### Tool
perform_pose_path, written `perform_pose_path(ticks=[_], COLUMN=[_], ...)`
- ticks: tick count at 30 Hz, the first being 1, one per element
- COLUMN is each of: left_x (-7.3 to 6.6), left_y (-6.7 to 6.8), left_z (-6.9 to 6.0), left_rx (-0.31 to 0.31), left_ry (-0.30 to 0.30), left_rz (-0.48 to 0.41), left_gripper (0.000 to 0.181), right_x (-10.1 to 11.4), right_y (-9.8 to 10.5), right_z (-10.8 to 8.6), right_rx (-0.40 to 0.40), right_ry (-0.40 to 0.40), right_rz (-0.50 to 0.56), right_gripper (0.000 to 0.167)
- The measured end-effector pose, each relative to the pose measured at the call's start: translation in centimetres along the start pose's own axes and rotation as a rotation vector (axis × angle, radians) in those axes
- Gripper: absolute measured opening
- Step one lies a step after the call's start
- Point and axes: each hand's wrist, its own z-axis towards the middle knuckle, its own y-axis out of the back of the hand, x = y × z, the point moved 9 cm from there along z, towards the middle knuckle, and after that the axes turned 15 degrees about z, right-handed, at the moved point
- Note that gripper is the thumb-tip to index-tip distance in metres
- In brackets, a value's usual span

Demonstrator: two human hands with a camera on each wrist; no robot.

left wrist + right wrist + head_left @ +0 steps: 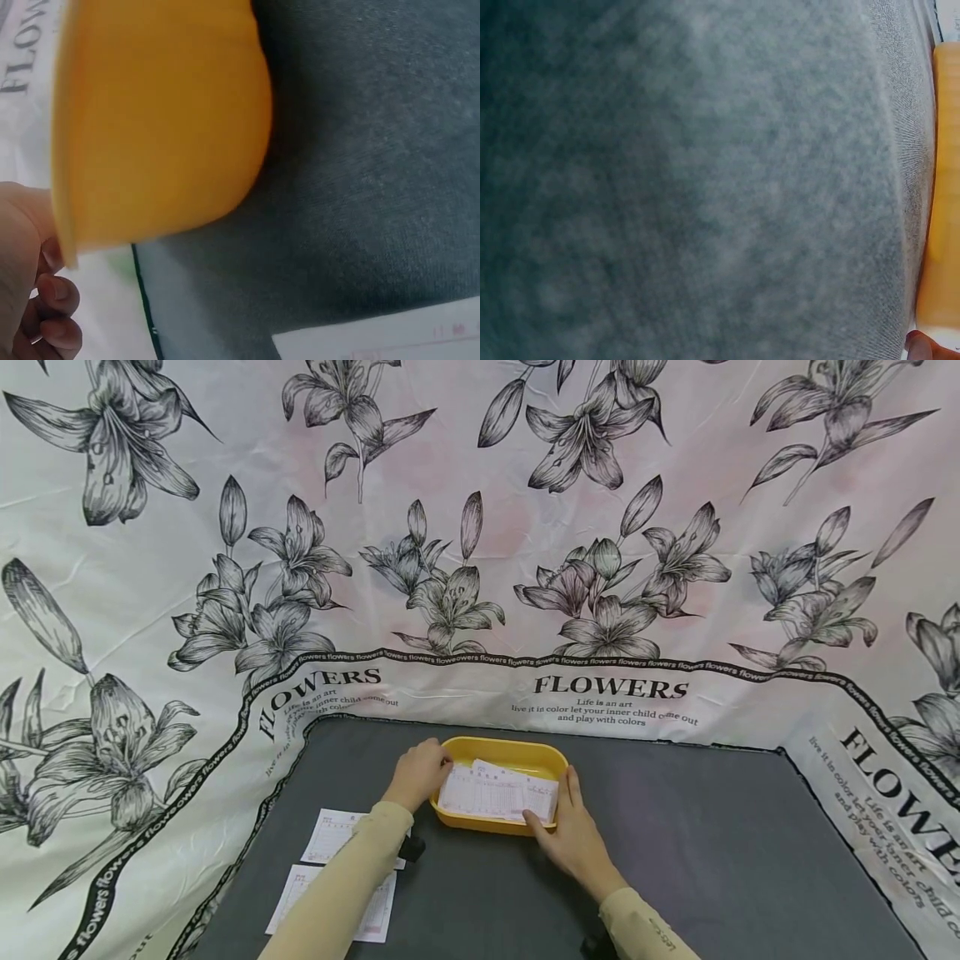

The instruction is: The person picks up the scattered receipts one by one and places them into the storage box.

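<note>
A yellow plastic tray (pixel 480 824) holds several printed white paper slips (pixel 487 793). The left hand (pixel 418 774) pinches the tray's left rim with curled fingers; in the left wrist view, that hand (pixel 34 277) is at the rim of the yellow tray (pixel 165 120). On the tray's right side, the right hand (pixel 576 839) grips the wall, thumb over the near rim and fingers along the outside. Only a fingertip of the right hand (pixel 922 346) shows in the right wrist view, by the tray (pixel 941 195).
On the dark grey tabletop (pixel 697 852), two printed papers lie at the left, one farther back (pixel 327 835) and one nearer (pixel 378 910), both partly under the left sleeve. A white flower-print cloth (pixel 450 693) stands behind the table and along its sides.
</note>
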Motion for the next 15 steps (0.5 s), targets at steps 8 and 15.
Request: perform_pose_path(ticks=[8,15], left_x=[-0.3,0.8], left_y=[-0.4,0.6], left_z=[-0.2,-1.2], left_rx=[0.004,-0.056], left_ry=[-0.006,0.013], left_rz=[-0.008,-0.122], left_gripper=[0.021,0.025], right_x=[0.1,0.3], right_y=[0.1,0.1], right_z=[-0.1,0.2], right_rx=[-0.004,0.0], right_ry=[0.01,0.012], right_rz=[0.009,0.011], right_gripper=[0.108,0.109])
